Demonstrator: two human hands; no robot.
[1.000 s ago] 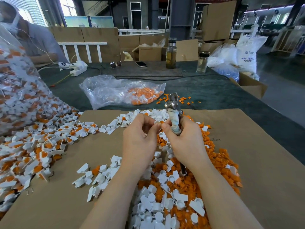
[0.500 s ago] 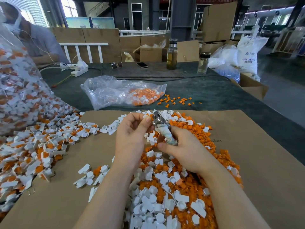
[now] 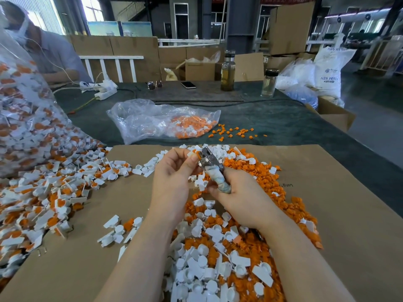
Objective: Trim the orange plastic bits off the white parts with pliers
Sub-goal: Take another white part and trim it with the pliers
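Observation:
My left hand pinches a small white part between thumb and fingers. My right hand grips the pliers by their cloth-wrapped handles, and the metal jaws touch the white part. Beneath both hands a heap of trimmed white parts and cut orange bits lies on a brown cardboard sheet. To the left spreads a pile of untrimmed white-and-orange parts.
A big clear bag of untrimmed parts leans at the left. A smaller plastic bag with orange bits lies on the dark table beyond the cardboard. Two bottles, a phone and a power strip stand farther back. Another person sits at far left.
The pliers have tilted from upright to leaning left, and their jaws have come down onto the white part in my left hand. Both hands have shifted slightly away from me.

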